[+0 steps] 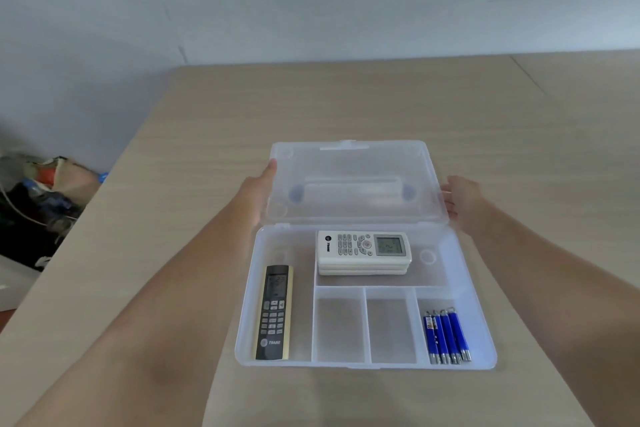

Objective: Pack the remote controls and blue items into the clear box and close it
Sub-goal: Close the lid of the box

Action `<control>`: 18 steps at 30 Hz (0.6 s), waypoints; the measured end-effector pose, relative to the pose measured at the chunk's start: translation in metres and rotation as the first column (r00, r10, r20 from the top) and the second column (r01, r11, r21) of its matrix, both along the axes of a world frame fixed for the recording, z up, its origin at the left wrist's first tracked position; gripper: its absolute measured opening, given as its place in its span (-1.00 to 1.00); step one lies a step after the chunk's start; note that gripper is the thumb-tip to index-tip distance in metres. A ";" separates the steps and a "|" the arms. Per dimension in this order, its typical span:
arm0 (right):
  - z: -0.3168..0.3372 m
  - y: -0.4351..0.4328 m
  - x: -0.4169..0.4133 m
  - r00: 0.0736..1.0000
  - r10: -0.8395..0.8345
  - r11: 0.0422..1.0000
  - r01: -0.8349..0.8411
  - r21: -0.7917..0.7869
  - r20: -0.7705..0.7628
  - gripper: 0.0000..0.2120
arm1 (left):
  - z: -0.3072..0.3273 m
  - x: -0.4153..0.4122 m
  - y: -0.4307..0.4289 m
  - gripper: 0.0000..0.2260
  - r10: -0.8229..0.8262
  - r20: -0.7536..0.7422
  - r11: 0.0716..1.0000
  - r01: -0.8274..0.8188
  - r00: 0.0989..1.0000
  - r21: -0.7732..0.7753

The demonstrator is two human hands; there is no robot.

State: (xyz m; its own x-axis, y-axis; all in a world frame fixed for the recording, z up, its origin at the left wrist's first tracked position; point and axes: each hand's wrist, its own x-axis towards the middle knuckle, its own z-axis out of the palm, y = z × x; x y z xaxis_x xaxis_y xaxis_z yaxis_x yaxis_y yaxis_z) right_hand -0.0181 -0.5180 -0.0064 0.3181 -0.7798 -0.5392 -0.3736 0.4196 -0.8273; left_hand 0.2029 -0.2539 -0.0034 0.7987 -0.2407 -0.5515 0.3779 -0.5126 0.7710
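The clear box (242,340) lies open on the wooden table, its lid (349,163) tilted back and raised off the table. A stack of white remote controls (363,251) sits in the wide rear compartment. The long left compartment holds a black and gold remote control (275,312). Several blue pen-shaped items (446,336) lie side by side in the front right compartment. My left hand (258,191) rests against the lid's left edge, and my right hand (462,199) touches its right edge. Fingers behind the lid are partly hidden.
Two small front compartments (365,326) in the middle of the box hold nothing. The table's left edge (86,218) drops to a floor with bags and clutter (45,198). A pale wall stands behind the table.
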 end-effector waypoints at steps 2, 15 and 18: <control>0.013 0.001 0.003 0.999 -0.012 1.000 0.012 -0.022 0.031 -0.76 | 0.031 -0.011 -0.001 -0.15 0.009 0.021 0.998 -0.008 1.000 -0.064; 0.093 0.045 -0.045 0.912 -0.046 0.994 0.084 -0.076 0.408 -0.68 | 0.128 -0.075 0.033 -0.60 0.158 -0.004 0.826 -0.134 0.987 -0.547; 0.090 0.063 -0.067 0.845 -0.112 0.994 0.089 0.068 0.523 -0.78 | 0.123 -0.094 0.065 -0.75 0.151 -0.039 0.799 -0.146 0.988 -0.584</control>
State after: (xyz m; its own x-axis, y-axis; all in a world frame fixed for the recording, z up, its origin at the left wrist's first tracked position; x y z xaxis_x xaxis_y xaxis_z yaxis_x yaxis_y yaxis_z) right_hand -0.0848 -0.4549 0.0832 0.4835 -0.8044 -0.3452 0.1577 0.4680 -0.8696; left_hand 0.1092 -0.1893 0.1198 0.8553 -0.3926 -0.3381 0.4040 0.0970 0.9096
